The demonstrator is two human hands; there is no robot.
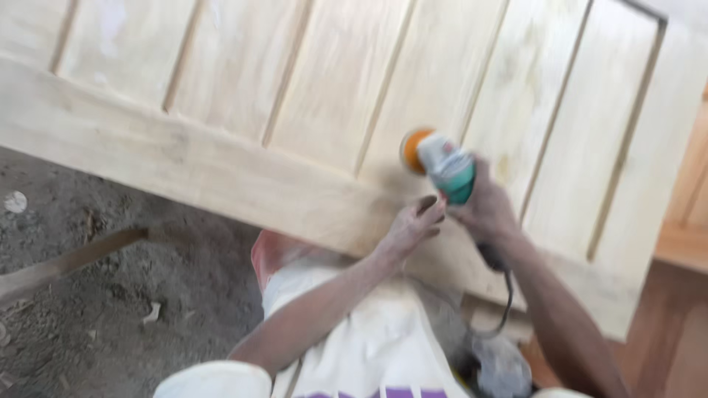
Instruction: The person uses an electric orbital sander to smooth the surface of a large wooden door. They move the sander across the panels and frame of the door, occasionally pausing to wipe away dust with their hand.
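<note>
While I watch from the head camera, I take the pale wooden door panel (354, 110) as my landmark: it lies tilted across the frame, grooved boards above a broad bottom rail. Left of and below the door panel, a wooden stick (66, 262) lies on the dirt ground (110, 324). Against the panel's lower rail, my left hand (409, 228) rests with fingers loosely curled, gripping nothing I can make out. Just right of it, my right hand (483, 210) is clamped around the green-and-grey sander (442, 166), whose orange disc meets the panel's face. Its black cord (505, 295) hangs below the panel's edge. Right of the panel, darker reddish wood (678, 324) shows.
</note>
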